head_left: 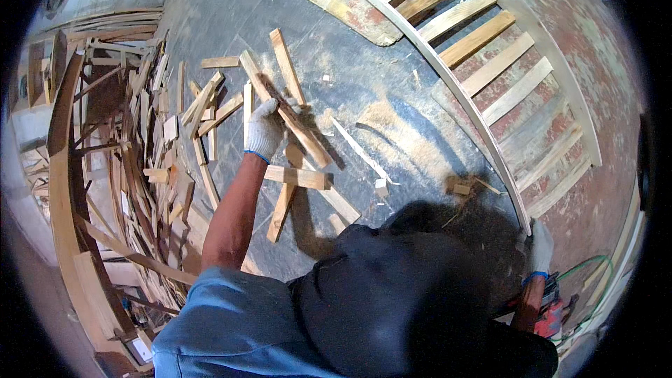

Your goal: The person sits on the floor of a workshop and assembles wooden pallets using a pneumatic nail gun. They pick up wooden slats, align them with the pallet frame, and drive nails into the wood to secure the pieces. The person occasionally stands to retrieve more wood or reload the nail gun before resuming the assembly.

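Our left grip (pixel 266 129) holds a wood slat (pixel 287 112) over the sawdust-strewn concrete floor (pixel 392 98); our right grip (pixel 539 245) clasps the slatted frame's rail (pixel 462 94).

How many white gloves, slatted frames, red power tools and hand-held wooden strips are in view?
White gloves: 2, on left hand and right hand
Slatted frame: 1
Red power tool: 1
Wooden strip held by left hand: 1
Total: 5

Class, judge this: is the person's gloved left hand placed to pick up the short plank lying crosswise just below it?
Probably yes. The left hand already grips a long slat, but the crosswise plank lies uncovered close below it.
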`<state>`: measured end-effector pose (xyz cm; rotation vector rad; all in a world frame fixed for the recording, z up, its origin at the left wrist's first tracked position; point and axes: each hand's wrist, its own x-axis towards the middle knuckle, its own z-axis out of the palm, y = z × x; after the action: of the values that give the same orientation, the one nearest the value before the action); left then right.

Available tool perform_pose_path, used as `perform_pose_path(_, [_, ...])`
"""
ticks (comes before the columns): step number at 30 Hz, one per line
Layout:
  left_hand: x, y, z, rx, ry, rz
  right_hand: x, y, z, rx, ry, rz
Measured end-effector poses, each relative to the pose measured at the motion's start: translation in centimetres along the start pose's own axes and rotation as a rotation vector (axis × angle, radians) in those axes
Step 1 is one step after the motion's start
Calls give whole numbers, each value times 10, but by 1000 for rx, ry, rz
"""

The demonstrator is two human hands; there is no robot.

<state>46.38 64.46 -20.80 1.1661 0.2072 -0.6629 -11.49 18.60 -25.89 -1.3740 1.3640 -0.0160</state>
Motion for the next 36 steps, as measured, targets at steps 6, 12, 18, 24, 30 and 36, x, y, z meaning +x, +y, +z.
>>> perform_pose_path(6, [-7, -6, 121, -356, -240, -126, -14, -5, 20, 94, 86, 47])
perform_pose_path(12, [12, -53, 179, -356, -400, -222, -24, -8, 18, -145, 19, -169])
perform_pose_path(18, [19, -88, 207, -230, -392, -269, -39, -20, 25, 132, 63, 14])
perform_pose_path(24, [35, -127, 208, -64, -278, -305, -5, 46, 19, -5, 62, -228])
perform_pose_path(30, [17, -140, 239, 37, -257, -285, -43, -14, 28, -664, 260, -479])
perform_pose_path(36, [-7, -162, 278, -109, -606, -431, -49, -46, 28, -714, 127, -519])
